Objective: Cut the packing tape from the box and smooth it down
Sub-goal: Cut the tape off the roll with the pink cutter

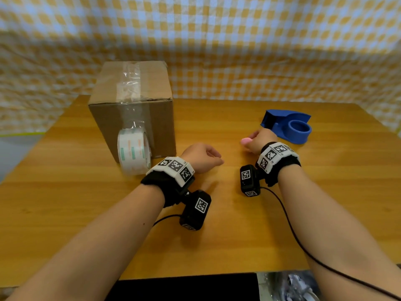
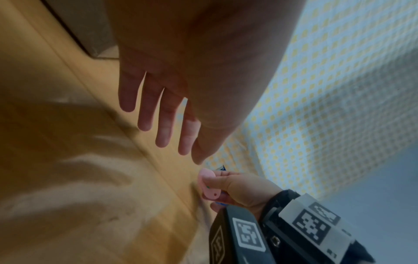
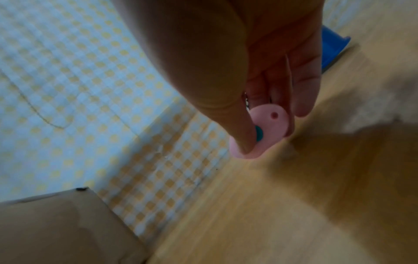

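Note:
A brown cardboard box [image 1: 132, 109] stands at the back left of the table, with clear packing tape [image 1: 129, 83] running over its top and down its front. The tape roll [image 1: 133, 152] hangs against the box's front face, still joined to that strip. My right hand [image 1: 258, 141] pinches a small pink cutter [image 1: 246, 141] between thumb and fingers, just above the table; the right wrist view shows the cutter [image 3: 260, 132] with a teal button. My left hand [image 1: 204, 157] hovers right of the roll, fingers [image 2: 165, 116] straight and holding nothing.
A blue tape dispenser [image 1: 288, 127] sits at the back right, just beyond my right hand. The wooden table [image 1: 217, 235] is backed by a yellow checked cloth [image 1: 238, 51]. Wrist camera cables trail toward the near edge.

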